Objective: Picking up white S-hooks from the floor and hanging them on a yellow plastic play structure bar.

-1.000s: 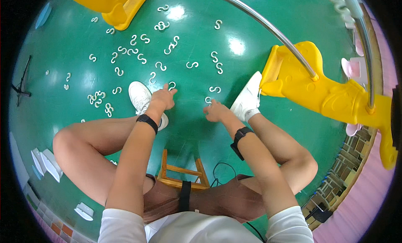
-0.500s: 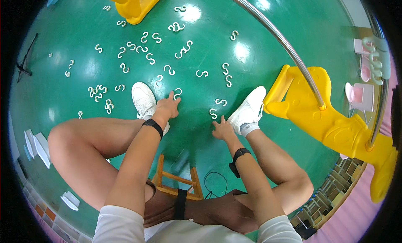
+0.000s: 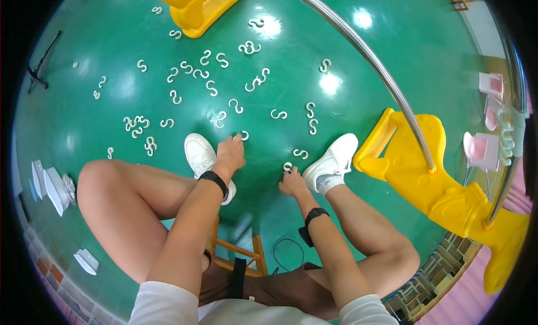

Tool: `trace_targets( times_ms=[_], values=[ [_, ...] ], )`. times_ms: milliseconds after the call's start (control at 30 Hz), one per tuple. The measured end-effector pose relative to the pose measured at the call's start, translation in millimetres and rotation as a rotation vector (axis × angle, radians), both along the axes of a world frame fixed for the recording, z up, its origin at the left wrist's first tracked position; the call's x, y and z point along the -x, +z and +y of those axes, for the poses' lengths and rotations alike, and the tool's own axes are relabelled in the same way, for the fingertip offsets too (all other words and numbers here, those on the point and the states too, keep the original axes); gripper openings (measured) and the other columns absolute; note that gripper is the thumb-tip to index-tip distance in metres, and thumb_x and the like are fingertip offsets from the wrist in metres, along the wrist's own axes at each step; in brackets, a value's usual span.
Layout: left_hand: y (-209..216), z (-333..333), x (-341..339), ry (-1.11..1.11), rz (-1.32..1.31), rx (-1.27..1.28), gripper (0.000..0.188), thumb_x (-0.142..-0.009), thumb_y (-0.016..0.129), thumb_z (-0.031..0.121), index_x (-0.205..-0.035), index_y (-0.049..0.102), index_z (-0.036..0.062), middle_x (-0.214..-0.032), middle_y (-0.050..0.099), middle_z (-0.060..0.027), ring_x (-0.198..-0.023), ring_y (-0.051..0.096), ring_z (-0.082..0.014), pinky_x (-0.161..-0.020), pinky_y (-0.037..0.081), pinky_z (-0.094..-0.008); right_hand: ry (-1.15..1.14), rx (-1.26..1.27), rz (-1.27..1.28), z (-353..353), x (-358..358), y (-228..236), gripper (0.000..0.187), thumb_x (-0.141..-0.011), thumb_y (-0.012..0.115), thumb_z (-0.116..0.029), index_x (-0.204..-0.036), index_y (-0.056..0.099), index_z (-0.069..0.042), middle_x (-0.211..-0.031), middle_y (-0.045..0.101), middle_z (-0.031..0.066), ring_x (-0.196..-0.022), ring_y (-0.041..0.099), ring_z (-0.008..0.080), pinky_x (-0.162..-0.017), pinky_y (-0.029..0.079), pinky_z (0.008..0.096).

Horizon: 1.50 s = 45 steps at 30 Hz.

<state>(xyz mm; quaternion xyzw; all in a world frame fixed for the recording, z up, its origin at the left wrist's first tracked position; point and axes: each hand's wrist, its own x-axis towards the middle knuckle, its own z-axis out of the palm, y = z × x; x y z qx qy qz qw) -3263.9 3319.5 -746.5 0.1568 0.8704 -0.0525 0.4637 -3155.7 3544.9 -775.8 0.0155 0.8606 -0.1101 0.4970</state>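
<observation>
Between my shoes, my left hand (image 3: pixel 231 152) reaches down to the green floor. Its fingers are closed on a white S-shaped hook (image 3: pixel 245 135), which they partly cover. My right hand (image 3: pixel 292 183), beside the right shoe, pinches another white S-shaped hook (image 3: pixel 287 166), and only its upper curve shows. A third S-shaped hook (image 3: pixel 300 154) lies just beyond the right hand. More of these hooks are scattered over the floor ahead, some single and some in small clusters, such as the hook pile (image 3: pixel 136 123) at the left.
A yellow plastic stand (image 3: pixel 414 140) with a curved metal tube (image 3: pixel 370 47) arches over the right side. Another yellow piece (image 3: pixel 196 17) stands at the far side. A wooden stool (image 3: pixel 241 249) is beneath me, near a black cable (image 3: pixel 288 249). Pink chairs (image 3: pixel 485 148) stand at the right.
Both hands have closed in on the hooks by their fingertips; the right fingers now cover part of theirs. The whole view has shifted, so the floor appears lower and slightly to the right.
</observation>
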Motion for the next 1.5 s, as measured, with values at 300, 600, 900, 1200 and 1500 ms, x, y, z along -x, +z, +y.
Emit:
trace_targets(
  times_ms=[300,600,900,1200,1500],
  values=[
    [8,-38,41,0.363,0.306,-0.186,0.027,-0.077,0.067,0.006,-0.103,0.062,0.0019,-0.113,0.06,-0.0156,-0.104,0.063,-0.0314,-0.083,0.056,-0.041,-0.047,0.117,0.091,-16,25,21,0.037,-0.083,0.059,-0.019,-0.107,0.061,0.009,-0.125,0.049,0.0291,-0.1,0.061,0.0443,-0.09,0.052,0.0453],
    [-37,-40,48,0.331,0.414,-0.194,0.033,-0.083,0.061,0.009,-0.114,0.056,0.0013,-0.122,0.052,-0.017,-0.095,0.067,-0.0337,-0.08,0.057,-0.0436,-0.148,0.339,0.115,-11,51,95,0.022,-0.075,0.064,-0.015,-0.088,0.058,0.003,-0.091,0.064,0.0261,-0.091,0.062,0.0438,-0.081,0.051,0.0491],
    [-74,-46,42,0.419,0.358,-0.23,0.041,-0.079,0.064,0.002,-0.116,0.047,-0.0043,-0.121,0.048,-0.0232,-0.104,0.061,-0.0371,-0.089,0.054,-0.0414,-0.278,0.556,0.05,-13,72,267,0.015,-0.084,0.056,-0.008,-0.098,0.055,-0.001,-0.079,0.062,0.024,-0.075,0.063,0.0411,-0.064,0.048,0.0466],
    [18,-35,101,0.434,0.276,-0.436,0.058,-0.07,0.075,0.027,-0.113,0.056,-0.0066,-0.104,0.064,-0.0239,-0.093,0.064,-0.0426,-0.084,0.054,-0.0428,-0.523,0.841,0.661,26,108,407,0.035,-0.092,0.059,-0.009,-0.126,0.051,-0.008,-0.079,0.06,0.011,-0.069,0.062,0.0184,-0.064,0.048,0.0318],
    [233,-4,144,0.561,0.144,-0.836,0.027,-0.079,0.075,0.011,-0.09,0.056,-0.0046,-0.075,0.067,-0.0128,-0.067,0.07,-0.0202,-0.058,0.055,-0.0283,-0.985,1.588,1.17,80,105,469,0.043,-0.09,0.06,0.003,-0.122,0.033,-0.008,-0.092,0.053,0.0046,-0.074,0.06,0.0134,-0.066,0.05,0.0266]
  ],
)
